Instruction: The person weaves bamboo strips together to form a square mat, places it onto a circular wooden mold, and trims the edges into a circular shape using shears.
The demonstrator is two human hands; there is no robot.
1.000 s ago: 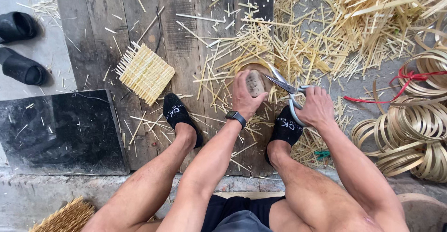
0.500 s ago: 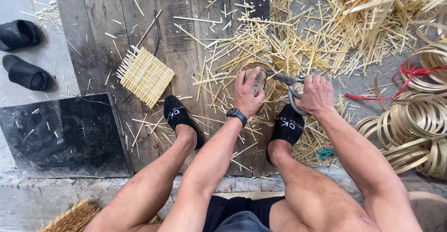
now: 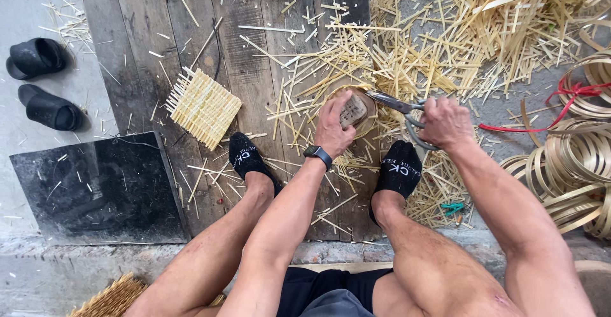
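My left hand (image 3: 334, 125) grips a small round woven bamboo piece (image 3: 354, 109) with a hoop rim, held just above the floor between my feet. My right hand (image 3: 445, 122) is closed on the handles of a pair of metal scissors (image 3: 396, 105), whose blades point left and meet the rim of the woven piece. A black watch sits on my left wrist. Cut bamboo strips (image 3: 382, 56) lie scattered under and around both hands.
A square woven bamboo mat (image 3: 203, 107) lies on the dark wooden boards to the left. A black slab (image 3: 95, 190) and two black slippers (image 3: 41, 81) sit further left. Coiled bamboo hoops (image 3: 573, 170) with red cord are at right. My socked feet (image 3: 398, 170) rest on the boards.
The view has shifted slightly. My hands stay together on the woven piece, and the scissors have moved a little along its rim.
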